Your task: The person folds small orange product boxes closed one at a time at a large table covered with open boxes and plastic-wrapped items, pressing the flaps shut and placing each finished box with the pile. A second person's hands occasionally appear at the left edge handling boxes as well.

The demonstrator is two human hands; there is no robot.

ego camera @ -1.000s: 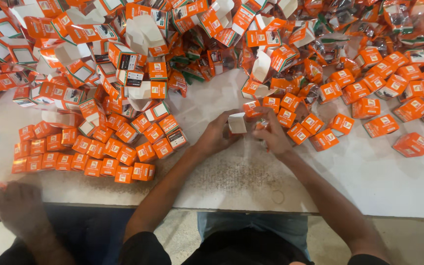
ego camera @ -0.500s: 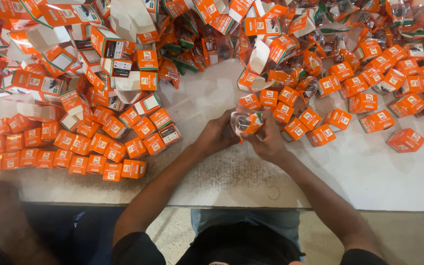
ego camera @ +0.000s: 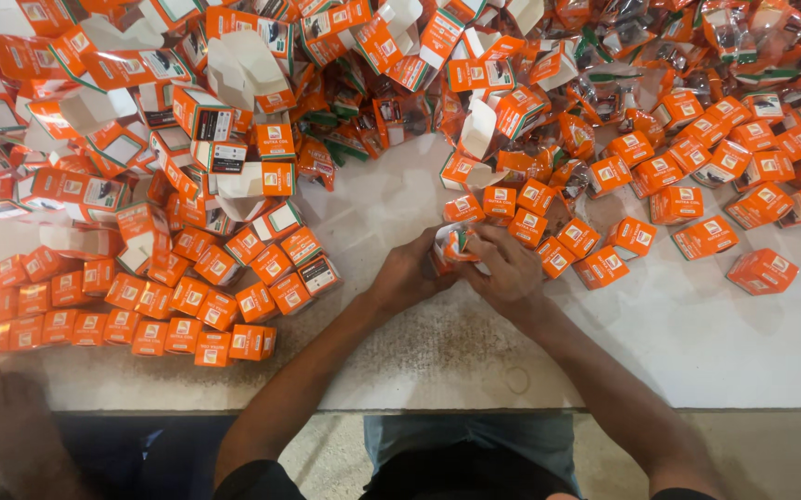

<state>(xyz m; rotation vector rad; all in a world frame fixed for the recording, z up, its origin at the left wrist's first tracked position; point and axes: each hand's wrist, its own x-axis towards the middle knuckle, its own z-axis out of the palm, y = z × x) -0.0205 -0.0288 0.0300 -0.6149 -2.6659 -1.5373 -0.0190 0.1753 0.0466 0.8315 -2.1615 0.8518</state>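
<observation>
Small orange-and-white cardboard box (ego camera: 453,248) sits pinched between my hands above the middle of the pale, scuffed worktop (ego camera: 697,343). My left hand (ego camera: 410,275) wraps its left side and my right hand (ego camera: 510,268) covers its right side and top, so both hands are closed together on it and most of it is hidden. I cannot make out whether its flaps are open or shut, nor whether anything is inside.

Left of the held box, closed orange boxes lie in rough rows (ego camera: 132,310), touching each other, reaching close to the near edge of the worktop. Right of the held box, another loose band of closed orange boxes (ego camera: 623,231) runs away up to the right, and one closed box (ego camera: 762,271) lies apart from it farther right. Beyond the held box a deep heap of opened, unfolded orange cartons with white insides (ego camera: 234,74) and clear wrapped packets (ego camera: 604,102) spreads to the far side; it is cut off by the frame at top, left and right, and what the packets hold is too jumbled to tell.

Bare worktop lies around and below the held box, widest to the lower right, down to the near edge (ego camera: 419,409). Below that edge, at far left, another person's hand (ego camera: 2,431) shows blurred and partly cut off.
</observation>
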